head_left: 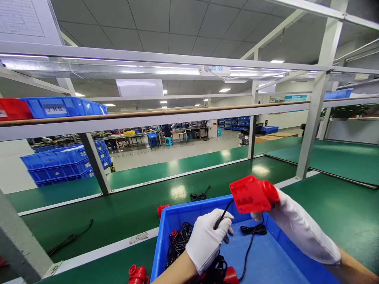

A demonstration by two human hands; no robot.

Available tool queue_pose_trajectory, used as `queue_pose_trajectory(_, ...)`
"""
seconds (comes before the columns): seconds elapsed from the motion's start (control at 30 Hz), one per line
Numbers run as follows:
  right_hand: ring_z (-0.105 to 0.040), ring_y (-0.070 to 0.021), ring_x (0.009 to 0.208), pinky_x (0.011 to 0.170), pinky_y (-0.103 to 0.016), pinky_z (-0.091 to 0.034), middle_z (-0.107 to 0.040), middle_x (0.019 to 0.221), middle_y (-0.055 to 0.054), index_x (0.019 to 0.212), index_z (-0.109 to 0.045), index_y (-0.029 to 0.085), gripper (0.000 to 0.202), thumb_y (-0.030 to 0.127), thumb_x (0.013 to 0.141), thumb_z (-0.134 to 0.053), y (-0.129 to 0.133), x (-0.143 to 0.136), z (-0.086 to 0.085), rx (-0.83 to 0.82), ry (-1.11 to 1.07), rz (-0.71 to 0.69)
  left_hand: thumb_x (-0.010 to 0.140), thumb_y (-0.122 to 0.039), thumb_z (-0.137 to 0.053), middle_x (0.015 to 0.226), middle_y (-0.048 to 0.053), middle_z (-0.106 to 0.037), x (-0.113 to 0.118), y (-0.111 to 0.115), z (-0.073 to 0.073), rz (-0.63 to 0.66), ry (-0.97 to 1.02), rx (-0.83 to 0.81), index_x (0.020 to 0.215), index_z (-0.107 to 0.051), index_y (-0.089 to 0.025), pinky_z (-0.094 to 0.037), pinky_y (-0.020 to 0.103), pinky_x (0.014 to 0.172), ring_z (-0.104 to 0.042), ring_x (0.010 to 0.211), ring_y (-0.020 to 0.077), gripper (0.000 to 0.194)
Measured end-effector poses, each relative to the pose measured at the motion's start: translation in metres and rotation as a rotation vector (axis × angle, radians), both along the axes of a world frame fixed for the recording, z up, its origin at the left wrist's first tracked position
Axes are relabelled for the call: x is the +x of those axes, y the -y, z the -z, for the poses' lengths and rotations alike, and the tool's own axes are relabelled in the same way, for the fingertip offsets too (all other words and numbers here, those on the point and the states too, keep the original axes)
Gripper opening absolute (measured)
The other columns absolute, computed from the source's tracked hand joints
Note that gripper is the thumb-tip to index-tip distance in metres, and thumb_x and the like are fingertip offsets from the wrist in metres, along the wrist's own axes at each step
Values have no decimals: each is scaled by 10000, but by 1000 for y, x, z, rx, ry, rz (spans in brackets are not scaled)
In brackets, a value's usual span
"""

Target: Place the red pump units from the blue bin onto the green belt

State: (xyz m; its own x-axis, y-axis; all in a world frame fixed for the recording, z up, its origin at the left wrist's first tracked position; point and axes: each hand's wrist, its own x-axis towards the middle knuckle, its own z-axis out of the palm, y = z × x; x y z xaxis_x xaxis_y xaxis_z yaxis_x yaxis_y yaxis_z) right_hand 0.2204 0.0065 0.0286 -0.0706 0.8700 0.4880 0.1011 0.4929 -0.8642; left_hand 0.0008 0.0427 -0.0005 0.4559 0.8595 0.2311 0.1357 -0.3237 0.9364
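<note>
My right hand (pixel 286 211), in a white glove, grips a red plastic fitting (pixel 251 194) with a flat plate and a round neck, raised over the right side of a blue bin (pixel 197 206). From the fitting a black cable (pixel 222 216) runs down to my left hand (pixel 207 238), also gloved, whose fingers are closed around it. Under and beside my left hand lie coiled black cables (pixel 180 242) in the bin. Another bundled cable (pixel 257 228) rests on the bin floor at the right. A red piece (pixel 231 275) shows at the bottom, partly cut off.
Outside the bin, red fittings (pixel 137 274) lie at the front left, and another red part (pixel 161 210) sits behind its corner. Loose black cables (pixel 71 238) are on the green bench (pixel 124 221). A metal post (pixel 310 118) and a shelf (pixel 177 115) span the workspace.
</note>
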Motion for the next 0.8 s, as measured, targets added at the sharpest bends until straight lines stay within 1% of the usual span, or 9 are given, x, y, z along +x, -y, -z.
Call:
queue_pose_trajectory(0.1,-567,-189,727,691,-324,-515,-574,796,-25,997,-593,259,392,570,980,-356,-16,8,-7,-133,-444,-94,875,-461,-541,646,18,-651,-1,-5,-1,113,73,-210,851,-627,-159,-457,257,561,-578,542,137,315)
queue_pose_trajectory(0.2,-512,-126,673,656,-248,-495,-472,761,20,981,-564,250,236,475,965,-497,-30,20,-16,-81,-764,-16,861,-691,-424,591,51,-633,-4,-10,-1,306,146,-398,786,-606,-124,-481,296,576,-590,511,155,600)
queue_pose_trajectory(0.27,-466,-100,650,649,-220,-484,-411,755,33,956,-557,232,180,411,959,-540,-36,30,-20,-20,-861,17,835,-787,-319,569,47,-610,-6,-13,1,384,208,-526,818,-611,-105,-495,310,545,-582,479,158,742)
queue_pose_trajectory(0.33,-442,-98,648,640,-219,-477,-384,750,31,905,-555,211,176,381,945,-573,-42,39,-22,11,-883,60,840,-793,-287,589,30,-599,-7,-16,4,423,270,-628,919,-615,-100,-485,288,473,-573,456,151,771)
queue_pose_trajectory(0.4,-439,-105,659,637,-235,-470,-365,739,28,852,-549,201,182,358,929,-599,-46,46,-21,27,-873,114,872,-734,-344,657,14,-607,-9,-17,6,461,328,-649,1031,-604,-110,-428,240,389,-538,400,115,695)
queue_pose_trajectory(0.47,-444,-112,668,633,-252,-455,-357,734,24,831,-545,202,188,354,924,-606,-51,51,-19,24,-839,154,897,-647,-426,727,4,-609,-12,-18,6,497,350,-633,1094,-598,-117,-293,202,311,-425,316,51,591)
queue_pose_trajectory(0.57,-439,-124,650,591,-278,-412,-338,710,25,827,-530,212,221,400,918,-604,-55,53,-16,5,-764,182,922,-577,-456,702,-24,-565,-16,-19,3,479,355,-612,1110,-605,-118,-128,205,310,-235,300,-1,518)
queue_pose_trajectory(0.7,-435,-136,638,568,-297,-385,-367,691,17,867,-553,216,213,419,921,-583,-55,54,-13,-18,-731,221,911,-659,-386,554,-74,-463,-17,-19,-2,392,320,-601,1064,-608,-135,-109,214,338,-176,314,21,589)
queue_pose_trajectory(0.8,-472,-138,662,568,-290,-404,-399,696,10,873,-581,212,192,395,929,-582,-55,58,-16,-33,-765,203,897,-701,-332,580,-46,-525,-14,-16,-2,334,166,-508,1064,-609,-142,-157,194,339,-231,331,32,646)
